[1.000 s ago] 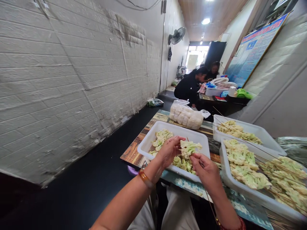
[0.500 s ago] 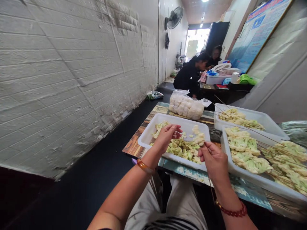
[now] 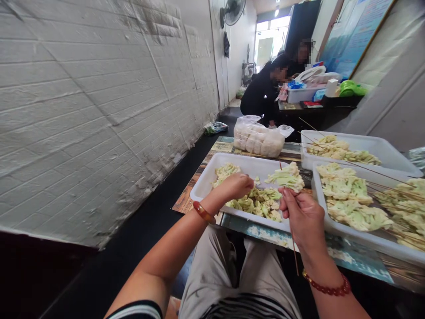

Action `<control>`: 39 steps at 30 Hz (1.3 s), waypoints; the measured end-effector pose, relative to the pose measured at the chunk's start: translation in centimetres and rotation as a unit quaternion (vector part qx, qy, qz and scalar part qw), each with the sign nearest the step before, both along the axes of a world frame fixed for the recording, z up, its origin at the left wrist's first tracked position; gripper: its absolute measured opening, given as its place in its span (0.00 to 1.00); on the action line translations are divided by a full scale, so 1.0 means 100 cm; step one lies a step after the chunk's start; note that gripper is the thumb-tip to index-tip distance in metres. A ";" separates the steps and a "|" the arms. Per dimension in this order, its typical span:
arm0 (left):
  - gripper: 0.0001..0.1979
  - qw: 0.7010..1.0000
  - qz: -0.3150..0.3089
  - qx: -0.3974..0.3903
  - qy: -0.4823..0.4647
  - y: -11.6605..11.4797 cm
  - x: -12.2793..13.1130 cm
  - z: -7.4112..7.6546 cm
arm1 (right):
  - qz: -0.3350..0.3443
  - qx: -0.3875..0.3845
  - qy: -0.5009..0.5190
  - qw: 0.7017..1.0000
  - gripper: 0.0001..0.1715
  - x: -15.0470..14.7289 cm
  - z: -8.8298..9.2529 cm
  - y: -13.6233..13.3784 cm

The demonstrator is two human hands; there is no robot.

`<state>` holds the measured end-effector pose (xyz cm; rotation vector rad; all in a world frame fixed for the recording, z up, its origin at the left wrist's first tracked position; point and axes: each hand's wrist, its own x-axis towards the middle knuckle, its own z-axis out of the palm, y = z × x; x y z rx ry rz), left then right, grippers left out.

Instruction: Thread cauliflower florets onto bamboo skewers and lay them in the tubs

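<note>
My right hand (image 3: 301,212) pinches a thin wooden skewer (image 3: 295,248), with pale green-white cauliflower pieces (image 3: 286,177) on its upper part. The skewer's tip sticks up past them. My left hand (image 3: 236,186) is over the near-left white tray (image 3: 202,181), its fingers bent down toward the loose cauliflower (image 3: 257,204); its fingertips are mostly hidden, and I cannot make out anything in them. More loose florets (image 3: 226,172) lie at the tray's left end.
Two white trays at the right, one nearer (image 3: 323,217) and one farther (image 3: 392,144), hold skewered cauliflower. A plastic bag of white round items (image 3: 259,137) sits behind the near-left tray. Two people in dark clothes (image 3: 260,95) are at a table farther back.
My left hand has turned down over the loose cauliflower, its fingers now bent. The skewer in my right hand has turned, showing its cauliflower flatter and its tip upward. The view has tilted down slightly.
</note>
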<state>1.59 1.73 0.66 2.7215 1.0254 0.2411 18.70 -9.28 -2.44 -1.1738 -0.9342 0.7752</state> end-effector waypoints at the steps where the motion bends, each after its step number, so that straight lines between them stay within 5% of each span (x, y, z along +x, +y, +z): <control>1: 0.10 1.000 -0.016 0.015 0.021 0.000 -0.003 -0.002 | 0.002 0.000 -0.004 1.000 0.19 0.001 -0.001 0.000; 10: 0.08 0.989 -0.064 0.077 0.106 -0.004 -0.005 -0.013 | 0.032 -0.007 -0.022 0.999 0.20 0.004 0.003 -0.003; 13: 0.07 0.997 -0.045 0.050 0.037 -0.002 -0.004 -0.010 | 0.038 -0.009 -0.021 0.999 0.20 0.004 0.004 -0.003; 16: 0.04 0.993 0.038 -0.039 -0.106 0.000 -0.006 0.000 | 0.044 -0.012 -0.016 0.999 0.20 0.003 0.004 -0.002; 18: 0.03 0.956 0.095 -0.145 -0.236 -0.002 -0.007 0.008 | 0.047 -0.016 -0.013 0.999 0.20 0.003 0.004 -0.002; 22: 0.14 0.813 0.146 -0.336 -0.453 -0.013 -0.005 0.016 | 0.045 -0.030 -0.015 0.998 0.21 0.003 0.002 -0.002; 25: 0.23 0.729 0.160 -0.397 -0.534 -0.022 -0.002 0.017 | 0.067 -0.041 -0.019 0.997 0.21 0.004 0.000 -0.002; 28: 0.21 0.667 0.156 -0.440 -0.580 -0.028 0.000 0.015 | 0.106 -0.057 -0.038 0.992 0.22 0.004 -0.001 -0.002; 33: 0.17 0.588 0.164 -0.468 -0.639 -0.032 0.003 0.011 | 0.158 -0.077 -0.060 0.983 0.24 0.004 0.003 -0.004; 39: 0.21 0.549 0.173 -0.451 -0.682 -0.034 0.005 0.009 | 0.194 -0.106 -0.090 0.971 0.27 0.000 0.017 -0.007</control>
